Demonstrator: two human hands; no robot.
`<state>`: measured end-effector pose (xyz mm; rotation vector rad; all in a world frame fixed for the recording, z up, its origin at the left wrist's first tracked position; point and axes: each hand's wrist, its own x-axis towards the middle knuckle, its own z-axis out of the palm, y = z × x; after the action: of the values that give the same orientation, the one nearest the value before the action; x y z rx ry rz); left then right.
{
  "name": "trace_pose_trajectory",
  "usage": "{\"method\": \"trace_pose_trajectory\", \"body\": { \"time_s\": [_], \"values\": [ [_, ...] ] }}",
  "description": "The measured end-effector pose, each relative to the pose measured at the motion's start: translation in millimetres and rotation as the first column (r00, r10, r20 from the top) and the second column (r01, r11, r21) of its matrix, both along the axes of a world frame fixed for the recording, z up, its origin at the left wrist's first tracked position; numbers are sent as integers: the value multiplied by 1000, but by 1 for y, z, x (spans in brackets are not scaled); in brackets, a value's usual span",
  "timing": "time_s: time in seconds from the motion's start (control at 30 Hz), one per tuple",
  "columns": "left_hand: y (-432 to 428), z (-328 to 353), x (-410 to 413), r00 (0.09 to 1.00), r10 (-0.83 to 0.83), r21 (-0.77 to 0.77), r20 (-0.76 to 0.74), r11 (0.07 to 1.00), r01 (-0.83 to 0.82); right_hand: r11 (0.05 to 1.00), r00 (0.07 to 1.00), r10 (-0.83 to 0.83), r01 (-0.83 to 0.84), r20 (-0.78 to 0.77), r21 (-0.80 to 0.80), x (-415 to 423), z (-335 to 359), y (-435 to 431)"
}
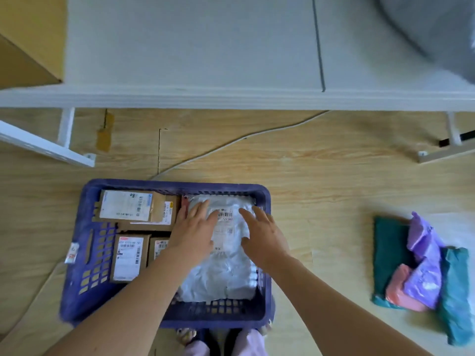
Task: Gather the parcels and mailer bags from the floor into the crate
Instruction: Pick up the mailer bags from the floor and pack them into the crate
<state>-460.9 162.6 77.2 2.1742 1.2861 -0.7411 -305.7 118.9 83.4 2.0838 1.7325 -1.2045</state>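
Pale wooden floor (321,188) fills the lower part of the view, and a blue crate (174,185) stands on it. Inside the crate, in its right half, lies a grey mailer bag (221,276) with a barcode label facing up. Both hands are on top of this bag. The left hand (192,232) lies flat on the bag's left part with straight, spread fingers. The right hand (264,237) is over the bag's right part, also with fingers straight and spread. Neither hand curls around anything, so both are open and nothing is gripped.

Just beyond the left hand's fingertips, on its outer side, a cardboard parcel (133,209) with a white label lies in the far left corner of the crate. Beside the left wrist a second parcel (129,256) stands nearer to the person, and a third parcel (160,249) is partly hidden under the left forearm.

Well apart from the right hand, on its outer side, a pile of mailer bags (421,265) in teal, purple and pink lies on the floor. Ahead of both hands, past the crate, a cable (231,143) runs over the floor, and a white table (195,47) stands above it, with a cardboard box (23,47) at its left end. Below the wrists, at the near wall of the crate, the person's feet (190,337) show.
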Motion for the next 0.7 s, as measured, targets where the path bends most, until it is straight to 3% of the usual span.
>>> {"method": "trace_pose_trajectory", "body": {
  "time_s": [0.37, 0.7],
  "values": [
    [-10, 200, 35, 964, -146, 181, 222, 978, 106, 957, 987, -158, 144, 36, 253, 29, 207, -20],
    [-35, 368, 46, 859, -295, 277, 419, 942, 189, 839, 930, -365, 313, 34, 446, 44, 377, -83]
  ]
}}
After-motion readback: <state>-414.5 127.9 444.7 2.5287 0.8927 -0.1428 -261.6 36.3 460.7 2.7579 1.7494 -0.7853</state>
